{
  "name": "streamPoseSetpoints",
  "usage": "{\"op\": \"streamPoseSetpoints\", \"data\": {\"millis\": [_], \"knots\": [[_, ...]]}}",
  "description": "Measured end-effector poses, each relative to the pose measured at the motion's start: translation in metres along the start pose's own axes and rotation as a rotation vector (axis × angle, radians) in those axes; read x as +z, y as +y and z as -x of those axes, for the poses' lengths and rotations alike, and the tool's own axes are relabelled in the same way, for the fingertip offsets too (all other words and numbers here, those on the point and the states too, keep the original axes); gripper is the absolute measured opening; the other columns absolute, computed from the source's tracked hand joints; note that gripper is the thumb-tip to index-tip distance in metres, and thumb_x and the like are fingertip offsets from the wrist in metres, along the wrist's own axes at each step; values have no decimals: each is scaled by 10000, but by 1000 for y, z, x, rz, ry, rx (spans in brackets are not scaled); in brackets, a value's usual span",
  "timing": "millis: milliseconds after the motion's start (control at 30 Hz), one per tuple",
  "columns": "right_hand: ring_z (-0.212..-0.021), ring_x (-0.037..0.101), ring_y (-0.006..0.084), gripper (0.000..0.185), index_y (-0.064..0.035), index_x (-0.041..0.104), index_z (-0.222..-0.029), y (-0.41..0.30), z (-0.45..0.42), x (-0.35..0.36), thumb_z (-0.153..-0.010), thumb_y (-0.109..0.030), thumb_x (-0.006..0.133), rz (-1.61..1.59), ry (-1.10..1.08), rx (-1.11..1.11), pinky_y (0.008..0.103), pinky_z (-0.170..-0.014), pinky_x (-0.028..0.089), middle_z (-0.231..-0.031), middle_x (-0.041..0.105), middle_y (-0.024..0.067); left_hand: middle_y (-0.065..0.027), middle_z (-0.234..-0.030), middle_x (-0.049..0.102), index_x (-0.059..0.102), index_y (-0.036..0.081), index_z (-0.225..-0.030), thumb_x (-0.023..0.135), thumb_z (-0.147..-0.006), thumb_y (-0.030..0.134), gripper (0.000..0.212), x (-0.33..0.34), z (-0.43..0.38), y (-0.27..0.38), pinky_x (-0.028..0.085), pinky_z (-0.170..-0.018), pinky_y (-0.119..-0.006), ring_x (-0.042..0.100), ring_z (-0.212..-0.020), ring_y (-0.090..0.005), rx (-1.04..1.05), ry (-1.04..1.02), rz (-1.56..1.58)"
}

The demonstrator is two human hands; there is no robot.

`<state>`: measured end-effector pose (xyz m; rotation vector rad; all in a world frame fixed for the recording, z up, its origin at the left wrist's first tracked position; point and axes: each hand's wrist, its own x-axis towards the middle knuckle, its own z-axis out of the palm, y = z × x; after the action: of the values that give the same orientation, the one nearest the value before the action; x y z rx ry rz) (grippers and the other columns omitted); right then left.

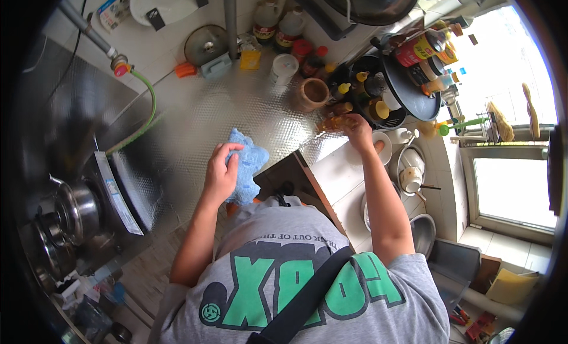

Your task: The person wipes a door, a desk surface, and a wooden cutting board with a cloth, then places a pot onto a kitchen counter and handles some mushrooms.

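My left hand [225, 170] holds a crumpled light-blue cloth [249, 168] in front of my body, over the edge of a counter covered in shiny embossed foil [213, 108]. Reaching out to the right, my right hand [356, 130] is closed around an amber-coloured bottle or jar [333, 123] lying tilted at the foil's right side. Its far end points left, and my fingers hide the rest. Just beyond it stand a round brown wooden pot [313, 94] and a white lidded tub [284, 69].
Sauce bottles and a dark round tray [412, 95] crowd the right corner. Bowls [410, 164] stand on the white tiles at right. A glass lid [206, 45] leans at the back wall. At left are a green hose [153, 99] and steel pots [79, 211].
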<state>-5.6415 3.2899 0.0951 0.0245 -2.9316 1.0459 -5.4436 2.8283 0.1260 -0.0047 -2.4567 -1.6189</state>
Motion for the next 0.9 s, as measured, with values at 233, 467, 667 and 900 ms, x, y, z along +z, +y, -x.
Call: {"op": "streamPoseSetpoints", "data": {"millis": [233, 467, 667, 900], "knots": [[-1221, 808, 435, 487, -70, 826, -1328, 4, -21, 4, -884, -217, 963, 104, -34, -39, 483, -1055, 642, -1266, 849, 214, -188, -1239, 760, 759, 5, -1306, 627, -1167, 78, 205, -12, 23, -8, 575, -1049, -474, 743, -1169, -385, -54, 73, 38], [-1163, 824, 438, 467, -37, 824, -1313, -6, -21, -1, -933, -287, 927, 185, -29, -106, 485, -1005, 653, -1246, 850, 235, -188, -1249, 760, 750, 2, -1301, 628, -1161, 70, 198, -19, 32, -11, 575, -1059, -464, 748, -1179, -382, -73, 88, 48], [-1012, 827, 295, 420, 76, 789, -1300, -60, -10, -23, -1041, -240, 881, -292, 36, 171, 384, -902, 660, -1153, 852, 159, -192, -1245, 762, 750, -4, -1293, 630, -1156, 59, 193, -28, 37, -15, 573, -1066, -462, 749, -1183, -385, -87, 102, 31], [-1170, 761, 262, 194, 80, 685, -1223, -92, -20, -53, -1105, -22, 801, -1644, 328, 464, 435, -1163, 682, -1249, 739, 139, -164, -1295, 806, 743, -25, -1320, 638, -1156, 29, 202, -27, 33, -20, 561, -1123, -399, 762, -1234, -285, -131, 48, -4]]}}
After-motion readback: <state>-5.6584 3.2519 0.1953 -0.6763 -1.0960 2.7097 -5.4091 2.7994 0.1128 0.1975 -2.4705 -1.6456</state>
